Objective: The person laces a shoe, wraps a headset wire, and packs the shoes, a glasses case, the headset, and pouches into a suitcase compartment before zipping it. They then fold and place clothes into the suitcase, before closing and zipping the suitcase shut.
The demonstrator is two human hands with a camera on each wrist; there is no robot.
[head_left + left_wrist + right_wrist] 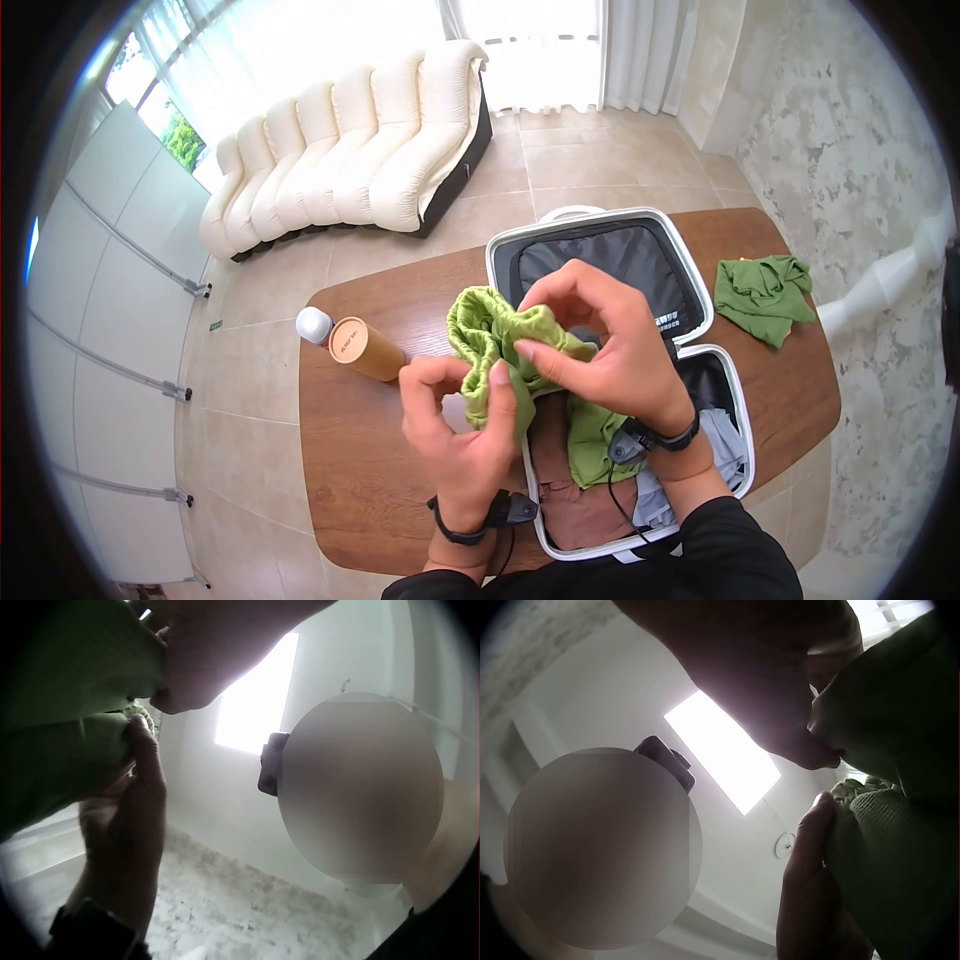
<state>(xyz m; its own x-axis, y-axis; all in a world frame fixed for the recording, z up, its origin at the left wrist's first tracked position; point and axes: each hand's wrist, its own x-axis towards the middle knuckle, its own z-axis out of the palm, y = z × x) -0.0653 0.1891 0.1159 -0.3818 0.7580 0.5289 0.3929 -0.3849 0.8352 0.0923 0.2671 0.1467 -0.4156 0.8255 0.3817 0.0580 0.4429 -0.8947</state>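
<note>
A light green garment with a gathered elastic waistband (480,345) is held up in front of me, above the table and the near edge of the suitcase. My left hand (460,445) pinches the band between thumb and fingers on its near side. With thumb and forefinger, my right hand (618,350) pinches its right side. Both wrist views show the green cloth (67,757) from below, its fabric hanging down away from the fingers. Under my right hand, more green cloth (598,440) lies over folded brown clothing (580,510) in the open suitcase (746,420).
Blue-grey clothing (725,445) lies in the suitcase's right side. A dark green garment (765,295) lies on the wooden table (365,480) at the right. A brown cardboard cylinder (368,350) and a white-capped bottle (314,325) stand at the left. A cream sofa (340,150) is beyond.
</note>
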